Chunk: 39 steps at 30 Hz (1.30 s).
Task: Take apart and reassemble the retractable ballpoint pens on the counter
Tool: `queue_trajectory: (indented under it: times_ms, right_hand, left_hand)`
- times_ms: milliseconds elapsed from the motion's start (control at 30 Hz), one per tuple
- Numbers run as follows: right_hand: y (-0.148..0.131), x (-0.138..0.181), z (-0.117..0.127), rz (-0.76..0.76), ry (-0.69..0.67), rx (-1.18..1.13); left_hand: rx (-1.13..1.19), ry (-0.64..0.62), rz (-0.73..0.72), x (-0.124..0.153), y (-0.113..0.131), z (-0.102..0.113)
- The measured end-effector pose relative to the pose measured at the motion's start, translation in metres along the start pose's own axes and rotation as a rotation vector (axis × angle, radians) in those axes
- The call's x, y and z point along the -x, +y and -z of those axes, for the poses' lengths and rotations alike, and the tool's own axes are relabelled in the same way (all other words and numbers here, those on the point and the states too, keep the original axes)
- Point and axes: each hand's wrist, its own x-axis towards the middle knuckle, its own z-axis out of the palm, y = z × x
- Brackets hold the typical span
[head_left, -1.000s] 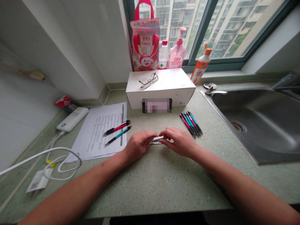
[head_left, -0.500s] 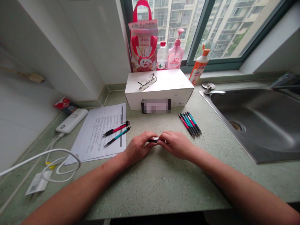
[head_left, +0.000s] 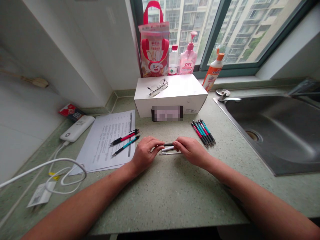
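Note:
My left hand and my right hand are close together over the counter, fingertips pinched. Between them they hold a short black pen part level, one end in each hand. Just below it a white pen barrel piece and a thin pen refill lie across, their right ends partly hidden by my right hand. To the left, several pens in black, red and teal rest on printed sheets. On the right, a row of red and teal pens lies on the counter.
A white box with glasses on top stands behind my hands. The metal sink is at right. A white power bank and its looped cable lie at left. Bottles and a bag line the window.
My hands have moved apart slightly. The black pen part now shows between them, and the white piece and thin refill have come into view below it.

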Motion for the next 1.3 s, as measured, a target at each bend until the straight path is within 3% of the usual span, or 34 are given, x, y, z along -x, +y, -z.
queue_trajectory:
  times_ms: [633,900,1100,1300]
  right_hand:
    - [-0.0008,0.0021,-0.0003,0.042,0.071,0.013]
    - [-0.0044,0.0013,-0.0004,-0.054,-0.05,0.083]
    - [-0.0066,0.0031,0.0018,0.061,0.085,0.043]
    - [-0.009,0.0035,0.0019,0.037,0.042,0.037]
  left_hand:
    - [-0.003,0.05,-0.02,-0.0024,0.0008,0.0022]
    - [0.002,0.041,-0.052,-0.0026,0.0003,0.0017]
    - [0.003,0.055,-0.059,-0.0025,0.0011,0.0029]
    - [0.003,0.058,-0.081,-0.0028,0.002,0.0036]
